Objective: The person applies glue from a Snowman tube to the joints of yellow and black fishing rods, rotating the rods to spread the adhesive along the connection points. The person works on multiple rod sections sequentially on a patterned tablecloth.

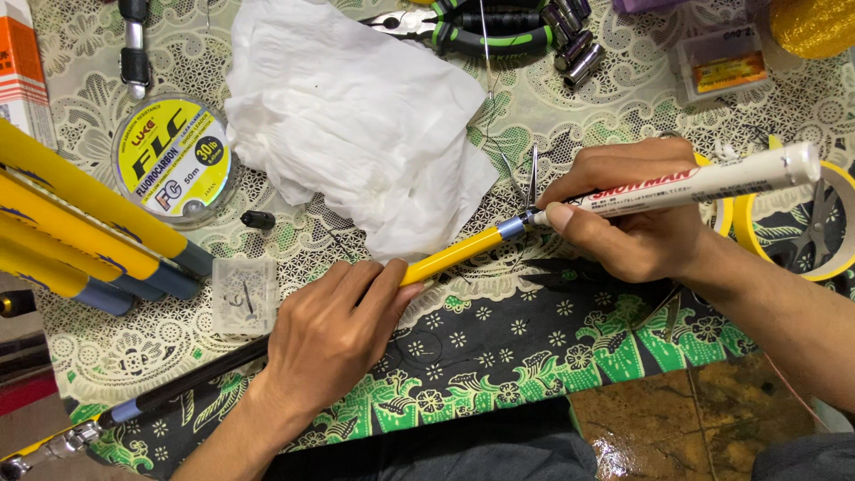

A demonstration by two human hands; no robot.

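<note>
The yellow rod point(450, 256) lies slantwise over the patterned cloth point(534, 338), my left hand point(329, 334) wrapped tightly round its lower part. My right hand point(632, 214) pinches a white marker point(704, 185), its tip touching the rod's blue band point(510, 227). Behind lie crumpled tissue point(356, 116), a line spool point(175, 158) and pliers point(463, 27).

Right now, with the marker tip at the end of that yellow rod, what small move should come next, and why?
Probably roll the yellow rod slightly with the left hand. The white marker in the right hand has its tip at the rod's blue-grey band, so turning would bring the band's unseen side under the tip.
</note>
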